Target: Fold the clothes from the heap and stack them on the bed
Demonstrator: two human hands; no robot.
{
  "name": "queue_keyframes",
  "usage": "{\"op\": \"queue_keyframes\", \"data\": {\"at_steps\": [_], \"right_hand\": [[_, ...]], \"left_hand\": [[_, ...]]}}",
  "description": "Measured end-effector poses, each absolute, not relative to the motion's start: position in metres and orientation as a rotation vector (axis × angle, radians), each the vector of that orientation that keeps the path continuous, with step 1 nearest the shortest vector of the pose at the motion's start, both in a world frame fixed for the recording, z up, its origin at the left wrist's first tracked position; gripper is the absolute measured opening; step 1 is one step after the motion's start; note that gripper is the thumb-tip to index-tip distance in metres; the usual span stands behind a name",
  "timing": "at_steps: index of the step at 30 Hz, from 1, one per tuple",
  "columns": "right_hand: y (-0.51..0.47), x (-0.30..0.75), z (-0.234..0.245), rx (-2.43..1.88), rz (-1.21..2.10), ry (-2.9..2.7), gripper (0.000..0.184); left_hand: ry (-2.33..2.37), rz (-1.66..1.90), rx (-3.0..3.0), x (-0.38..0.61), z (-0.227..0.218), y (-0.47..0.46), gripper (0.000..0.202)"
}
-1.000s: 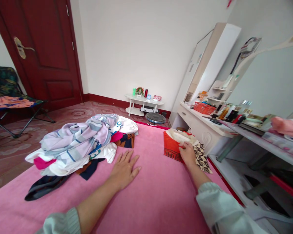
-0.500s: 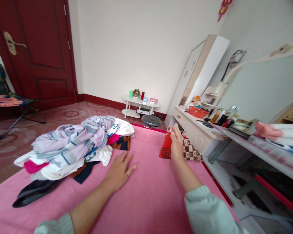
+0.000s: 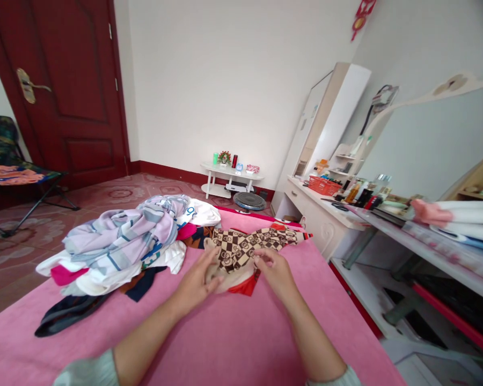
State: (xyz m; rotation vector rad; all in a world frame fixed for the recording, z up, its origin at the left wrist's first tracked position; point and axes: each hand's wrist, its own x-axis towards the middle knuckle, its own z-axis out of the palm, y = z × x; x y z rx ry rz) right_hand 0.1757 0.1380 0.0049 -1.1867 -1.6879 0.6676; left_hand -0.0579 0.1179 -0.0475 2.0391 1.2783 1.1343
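Observation:
A brown-and-cream checkered cloth (image 3: pixel 235 247) with red and plain beige parts lies loosely spread on the pink bed cover (image 3: pixel 241 338). At its left edge is my left hand (image 3: pixel 197 281), thumb and fingers apart, the fingertips touching the beige part. My right hand (image 3: pixel 279 273) is at the cloth's near right side, thumb and fingertips pinched on the fabric. Left of the cloth rises a heap of clothes, topped by a lilac-and-grey checked garment (image 3: pixel 121 230).
A dark striped piece of clothing (image 3: pixel 72 313) lies before the heap. To the right stand a white dressing table (image 3: pixel 306 198) with a red basket (image 3: pixel 324 185) and bottles, and a glass-topped shelf. A folding chair (image 3: pixel 20 177) is at the left, a small white table (image 3: pixel 231 169) beyond the bed.
My right hand has come left and nearer with the cloth, which went from a folded heap at the bed's right to spread out between my hands. My left hand has shifted slightly.

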Motion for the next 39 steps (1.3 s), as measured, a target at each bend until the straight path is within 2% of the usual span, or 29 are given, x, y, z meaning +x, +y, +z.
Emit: {"op": "queue_keyframes", "data": {"at_steps": [2, 5, 6, 11, 13, 16, 18, 21, 24, 27, 28, 31, 32, 36, 39], "right_hand": [[0.154, 0.183, -0.017, -1.195, 0.614, -1.610, 0.034], [0.162, 0.188, -0.039, -1.191, 0.613, -1.587, 0.051], [0.161, 0.189, -0.041, -1.199, 0.596, -1.609, 0.054], [0.148, 0.187, -0.035, -1.266, 0.374, -1.873, 0.063], [0.145, 0.188, -0.034, -1.327, 0.331, -1.979, 0.057], [0.149, 0.194, -0.035, -1.353, 0.336, -1.986, 0.030], [0.155, 0.202, -0.033, -1.289, 0.317, -1.825, 0.018], [0.159, 0.211, -0.016, -1.143, 0.308, -1.510, 0.019], [0.146, 0.205, 0.016, -1.004, 0.399, -1.459, 0.019], [0.119, 0.180, 0.047, -0.852, 0.549, -1.684, 0.016], [0.111, 0.171, 0.054, -0.808, 0.586, -1.775, 0.016], [0.099, 0.155, 0.061, -0.816, 0.575, -1.940, 0.023], [0.099, 0.156, 0.060, -0.873, 0.541, -1.938, 0.024], [0.113, 0.181, 0.057, -1.100, 0.401, -1.741, 0.006], [0.114, 0.197, 0.065, -1.091, 0.307, -1.583, 0.011]], "left_hand": [[1.244, 0.957, 2.212, -0.051, -0.049, 0.115, 0.060], [1.150, 0.783, 2.368, -0.042, -0.044, 0.106, 0.026], [1.080, 0.751, 2.404, -0.039, -0.040, 0.101, 0.021], [0.656, 0.614, 2.559, -0.015, -0.025, 0.065, 0.023], [0.563, 0.545, 2.569, -0.003, -0.027, 0.051, 0.021], [0.543, 0.493, 2.479, 0.007, -0.027, 0.042, 0.007], [0.652, 0.612, 2.383, 0.006, -0.021, 0.045, 0.015], [0.960, 1.002, 2.268, -0.004, -0.007, 0.061, 0.025], [1.199, 1.280, 2.181, -0.017, -0.003, 0.083, 0.048], [1.196, 1.311, 2.024, -0.025, -0.008, 0.098, 0.083], [1.150, 1.262, 1.963, -0.027, -0.010, 0.100, 0.083], [1.029, 1.018, 1.812, -0.038, -0.007, 0.103, 0.043], [1.011, 0.960, 1.773, -0.044, -0.002, 0.103, 0.037], [0.976, 1.044, 1.612, -0.071, 0.032, 0.102, 0.037], [0.995, 1.234, 1.409, -0.087, 0.058, 0.097, 0.036]]}}
